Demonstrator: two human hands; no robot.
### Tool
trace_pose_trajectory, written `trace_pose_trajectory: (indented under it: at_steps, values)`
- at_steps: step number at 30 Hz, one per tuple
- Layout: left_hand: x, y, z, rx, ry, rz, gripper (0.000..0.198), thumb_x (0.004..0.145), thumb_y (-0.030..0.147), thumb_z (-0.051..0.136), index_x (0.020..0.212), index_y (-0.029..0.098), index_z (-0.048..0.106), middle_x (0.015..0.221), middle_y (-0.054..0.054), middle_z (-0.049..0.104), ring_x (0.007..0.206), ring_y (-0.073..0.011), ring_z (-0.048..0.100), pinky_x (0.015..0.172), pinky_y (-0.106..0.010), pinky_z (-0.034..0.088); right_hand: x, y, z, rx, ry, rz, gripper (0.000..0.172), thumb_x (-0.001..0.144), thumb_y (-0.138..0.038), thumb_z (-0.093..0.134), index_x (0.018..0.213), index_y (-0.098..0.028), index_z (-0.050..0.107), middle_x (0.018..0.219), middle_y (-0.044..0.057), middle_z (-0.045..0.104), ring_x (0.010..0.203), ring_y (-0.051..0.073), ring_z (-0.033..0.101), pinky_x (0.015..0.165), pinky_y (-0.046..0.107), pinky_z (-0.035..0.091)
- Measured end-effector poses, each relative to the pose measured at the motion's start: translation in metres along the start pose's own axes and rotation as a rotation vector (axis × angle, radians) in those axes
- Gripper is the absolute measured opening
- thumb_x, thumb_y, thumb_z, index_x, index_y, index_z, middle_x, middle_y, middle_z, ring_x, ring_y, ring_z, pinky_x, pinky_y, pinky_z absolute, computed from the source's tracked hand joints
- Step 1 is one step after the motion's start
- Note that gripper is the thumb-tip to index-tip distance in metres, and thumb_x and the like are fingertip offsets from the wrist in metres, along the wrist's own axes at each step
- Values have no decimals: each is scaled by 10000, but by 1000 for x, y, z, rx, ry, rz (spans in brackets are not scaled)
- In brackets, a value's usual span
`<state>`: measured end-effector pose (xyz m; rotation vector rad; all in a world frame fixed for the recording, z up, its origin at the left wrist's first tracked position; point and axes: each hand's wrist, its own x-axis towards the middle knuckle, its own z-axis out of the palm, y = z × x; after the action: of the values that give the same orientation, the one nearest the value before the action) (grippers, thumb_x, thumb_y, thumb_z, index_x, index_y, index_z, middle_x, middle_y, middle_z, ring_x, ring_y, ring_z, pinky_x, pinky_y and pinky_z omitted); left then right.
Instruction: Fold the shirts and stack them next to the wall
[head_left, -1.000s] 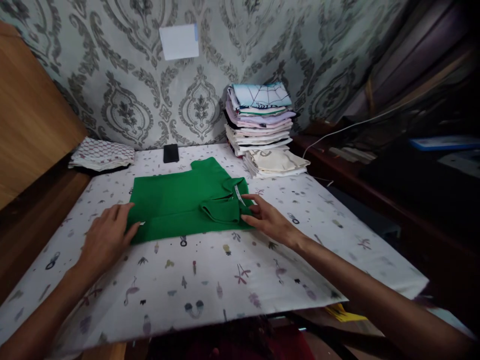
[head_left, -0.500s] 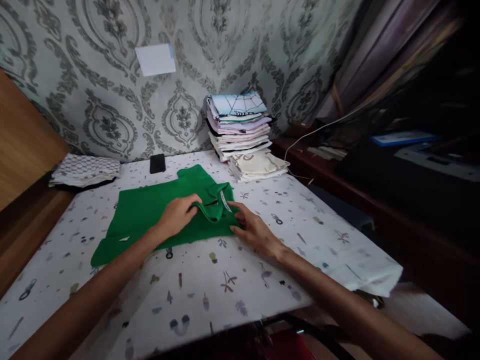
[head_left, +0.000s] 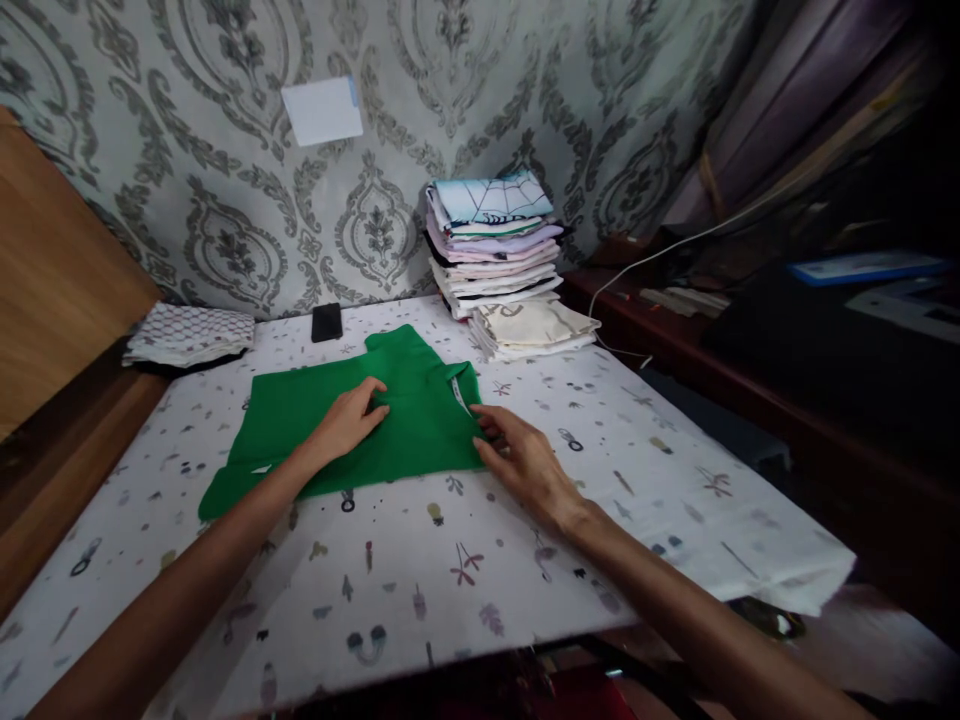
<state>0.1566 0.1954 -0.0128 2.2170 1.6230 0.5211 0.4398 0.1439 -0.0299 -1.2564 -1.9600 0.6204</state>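
A green T-shirt lies spread on the patterned cloth, with one sleeve pointing toward the wall. A white label strip shows inside its neck opening at the right end. Over the middle of the shirt is my left hand, its thumb and fingers apart and nothing held. My right hand is at the neck end, thumb and index finger apart, fingertips at the fabric's edge. Whether those fingertips press on the fabric is hard to see.
A tall stack of folded clothes stands by the wall, with a cream folded garment in front. A black phone-like object lies at the back. Folded patterned cloth sits left. A white cable runs along the dark furniture at right.
My left hand has let go of the neck edge and moved slightly left. The raised collar fold now lies flat. My right hand stays by the neck. The view has shifted a little.
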Motion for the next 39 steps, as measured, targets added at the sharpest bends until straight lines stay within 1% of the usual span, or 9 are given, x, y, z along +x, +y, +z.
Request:
trace_pose_trajectory:
  at_steps: [4, 10, 15, 19, 23, 27, 32, 35, 39]
  values:
    - [-35, 6, 0, 108, 96, 61, 337, 955, 317, 474, 1270, 197, 456, 1250, -130, 568, 1155, -264, 572, 916, -409, 481, 15, -16, 4, -204, 26, -195, 296, 933, -258, 462, 1151, -224, 659, 1112, 126, 623, 989, 263, 629, 850, 421, 550]
    - [-85, -10, 0, 238, -10, 37, 462, 1013, 436, 374, 1404, 189, 398, 1555, -162, 377, 1463, -286, 313, 1153, -503, 310, 49, -35, 48, -351, -270, -443, 364, 950, -315, 504, 1266, -184, 629, 1446, 161, 519, 1350, 346, 467, 1091, 561, 402]
    - [-120, -61, -20, 317, -57, -120, 610, 1006, 554, 295, 1512, 213, 311, 1618, -132, 293, 1511, -270, 210, 1201, -537, 186, 56, -16, 81, -481, -313, -425, 515, 986, -485, 435, 1434, -237, 496, 1546, 141, 418, 1460, 332, 320, 1152, 618, 284]
    - [-145, -98, -30, 373, -16, -196, 650, 1003, 563, 280, 1550, 213, 259, 1622, -133, 273, 1516, -274, 191, 1201, -556, 154, 53, -9, 85, -499, -299, -434, 539, 1001, -511, 383, 1457, -238, 473, 1570, 142, 373, 1476, 316, 290, 1167, 606, 260]
    - [-155, -111, -30, 351, -3, -239, 634, 997, 559, 292, 1542, 235, 283, 1617, -131, 287, 1509, -283, 217, 1190, -576, 165, 50, -13, 82, -471, -292, -423, 508, 987, -470, 441, 1424, -222, 516, 1547, 157, 409, 1455, 338, 330, 1148, 620, 287]
    - [-140, -112, -44, 256, 24, -230, 586, 994, 554, 301, 1506, 272, 344, 1586, -120, 366, 1473, -297, 312, 1179, -563, 210, 74, -19, 70, -325, -236, -362, 392, 947, -366, 523, 1295, -217, 626, 1399, 150, 580, 1334, 318, 502, 1080, 558, 413]
    - [-70, -130, -77, 217, 113, -194, 588, 961, 557, 336, 1387, 171, 459, 1441, -153, 527, 1320, -299, 503, 1107, -468, 366, 164, -24, 53, -60, -137, -6, 259, 879, -191, 604, 1118, -185, 704, 1178, 112, 699, 1083, 255, 659, 974, 408, 501]
    - [-21, -149, -84, 296, 118, -215, 539, 950, 458, 367, 1357, 121, 475, 1410, -185, 532, 1293, -309, 517, 1067, -443, 401, 226, -16, 59, 24, -124, 268, 269, 842, -143, 659, 1107, -107, 686, 1039, 141, 717, 921, 254, 695, 842, 381, 550]
    - [18, -170, -80, 410, 54, -264, 482, 942, 376, 390, 1344, 135, 501, 1382, -185, 544, 1264, -327, 527, 1009, -449, 426, 278, 4, 81, 111, -174, 395, 324, 922, -282, 639, 1193, -105, 618, 1089, 125, 675, 894, 219, 678, 770, 389, 578]
